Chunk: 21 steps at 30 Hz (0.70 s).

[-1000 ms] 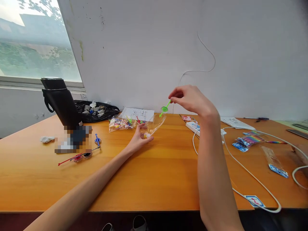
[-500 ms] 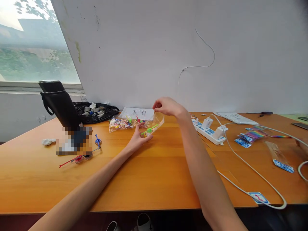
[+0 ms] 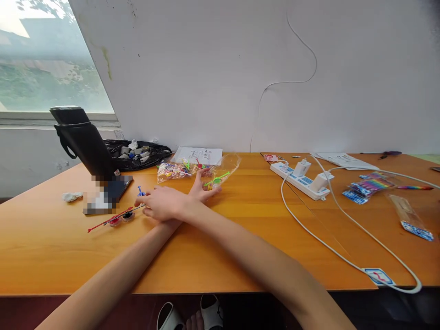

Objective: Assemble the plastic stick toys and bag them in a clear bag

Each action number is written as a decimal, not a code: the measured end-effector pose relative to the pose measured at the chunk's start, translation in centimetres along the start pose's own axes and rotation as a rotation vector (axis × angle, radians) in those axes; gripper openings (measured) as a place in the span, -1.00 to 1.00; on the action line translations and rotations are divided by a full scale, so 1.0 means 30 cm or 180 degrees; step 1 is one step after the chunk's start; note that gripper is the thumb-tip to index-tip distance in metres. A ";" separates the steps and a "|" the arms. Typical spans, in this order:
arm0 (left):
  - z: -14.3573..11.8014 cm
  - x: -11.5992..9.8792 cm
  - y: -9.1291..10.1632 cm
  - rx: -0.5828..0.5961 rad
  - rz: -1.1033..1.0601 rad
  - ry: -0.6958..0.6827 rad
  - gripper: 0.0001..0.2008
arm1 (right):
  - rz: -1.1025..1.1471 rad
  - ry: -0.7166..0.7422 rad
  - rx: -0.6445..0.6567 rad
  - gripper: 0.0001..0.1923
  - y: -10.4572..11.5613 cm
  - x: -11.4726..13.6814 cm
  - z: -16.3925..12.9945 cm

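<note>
Clear, crinkly plastic: two small bags on the orange wooden table [image 3: 240, 238]. Nearer bag [image 3: 225, 168] pinned at its mouth by the left hand [image 3: 202, 185], fingers spread flat, gripping nothing; one green stick toy [image 3: 217, 178] inside, thin stem with a round head. Second bag [image 3: 173, 170] just behind, stuffed with many-coloured bits, too small to count. Right hand [image 3: 161, 204] crossed over the left forearm, loosely curled, fingertips beside a blue stick toy [image 3: 140, 191] and a red one [image 3: 108, 222]; whether touching, cannot tell. Two round discs [image 3: 128, 214] by the red stem. One tall black matte flask [image 3: 84, 142], one black bag of grey lumps [image 3: 137, 153], one white power strip [image 3: 300, 179] with two chargers plugged in, white cords looping off to the right, several rainbow-striped packets [image 3: 369, 185].

Half a second back: right hand at the bag's mouth, above the green toy. Now swung far left, across the other arm. Left hand unmoved on the bag.
</note>
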<state>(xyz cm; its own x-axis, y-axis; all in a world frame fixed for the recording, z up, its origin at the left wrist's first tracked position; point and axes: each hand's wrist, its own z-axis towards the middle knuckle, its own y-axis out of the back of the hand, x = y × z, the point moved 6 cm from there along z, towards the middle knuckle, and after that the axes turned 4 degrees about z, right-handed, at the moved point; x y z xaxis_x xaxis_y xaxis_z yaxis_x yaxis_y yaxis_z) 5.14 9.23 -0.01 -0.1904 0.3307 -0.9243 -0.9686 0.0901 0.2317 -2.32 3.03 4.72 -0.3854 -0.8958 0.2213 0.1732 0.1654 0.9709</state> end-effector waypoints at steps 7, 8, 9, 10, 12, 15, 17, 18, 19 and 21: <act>-0.016 0.002 -0.008 0.0110 -0.0206 0.0029 -0.19 | -0.0225 -0.0058 -0.0141 -0.68 -0.084 0.002 0.041; -0.015 0.002 -0.008 0.0105 -0.0189 0.0019 -0.19 | -0.0234 -0.0065 -0.0153 -0.68 -0.083 0.001 0.041; -0.014 0.003 -0.007 0.0094 -0.0168 0.0010 -0.19 | -0.0253 -0.0071 -0.0172 -0.68 -0.081 0.000 0.041; -0.013 0.003 -0.006 0.0080 -0.0147 -0.0001 -0.19 | -0.0282 -0.0068 -0.0205 -0.69 -0.076 0.000 0.040; -0.009 0.004 -0.003 0.0036 -0.0114 -0.0013 -0.18 | -0.0365 -0.0043 -0.0337 -0.72 -0.057 -0.002 0.038; 0.000 0.003 0.009 -0.0108 0.0055 -0.0021 -0.18 | -0.0380 -0.0052 -0.0563 -0.74 0.010 -0.024 0.029; 0.003 -0.003 0.021 -0.0271 0.0277 -0.0042 -0.20 | -0.0212 -0.0217 -0.0749 -0.76 0.091 -0.058 0.011; 0.003 -0.008 0.024 -0.0326 0.0324 -0.0082 -0.24 | -0.0086 -0.0326 -0.0899 -0.76 0.144 -0.079 -0.005; 0.002 -0.014 0.023 -0.0323 0.0294 -0.0143 -0.30 | 0.0025 -0.0400 -0.1080 -0.76 0.203 -0.097 -0.027; -0.005 -0.029 0.012 -0.0177 0.0035 -0.0283 -0.44 | 0.0186 -0.0440 -0.1472 -0.73 0.329 -0.124 -0.085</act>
<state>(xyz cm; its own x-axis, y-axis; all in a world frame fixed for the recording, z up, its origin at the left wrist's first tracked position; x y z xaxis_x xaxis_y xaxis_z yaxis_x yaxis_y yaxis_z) 4.92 8.83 0.82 -0.1885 0.4136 -0.8907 -0.9744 0.0346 0.2222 3.14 6.96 13.25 -0.4743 -0.8222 0.3148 0.5707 -0.0148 0.8211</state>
